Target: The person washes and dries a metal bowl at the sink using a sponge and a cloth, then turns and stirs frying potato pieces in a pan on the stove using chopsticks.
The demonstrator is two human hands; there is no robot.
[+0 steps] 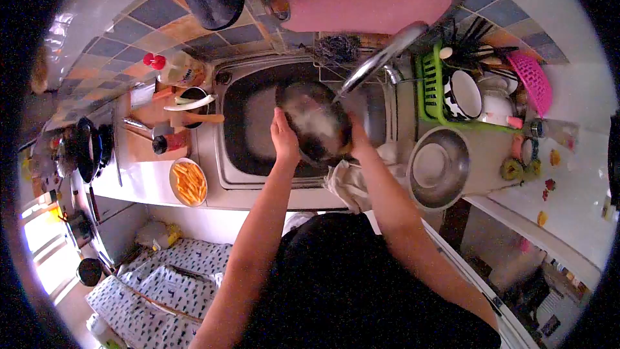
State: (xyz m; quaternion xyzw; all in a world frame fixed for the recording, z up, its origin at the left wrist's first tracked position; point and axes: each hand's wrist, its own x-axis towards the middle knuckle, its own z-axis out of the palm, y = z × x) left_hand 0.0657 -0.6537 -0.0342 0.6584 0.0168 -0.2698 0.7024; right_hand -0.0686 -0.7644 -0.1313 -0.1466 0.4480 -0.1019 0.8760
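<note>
Left hand and right hand grasp a dark, round, motion-blurred vessel over the rectangular stainless-steel sink.
Nearest, a crumpled off-white cloth drapes over the sink's front edge beside the right forearm; the left fingers lie extended along the vessel's side, the right ones press its opposite side, their curl partly hidden; just beyond, a curved chrome faucet reaches over the vessel; farthest, a pink board stands against the tiled wall.
</note>
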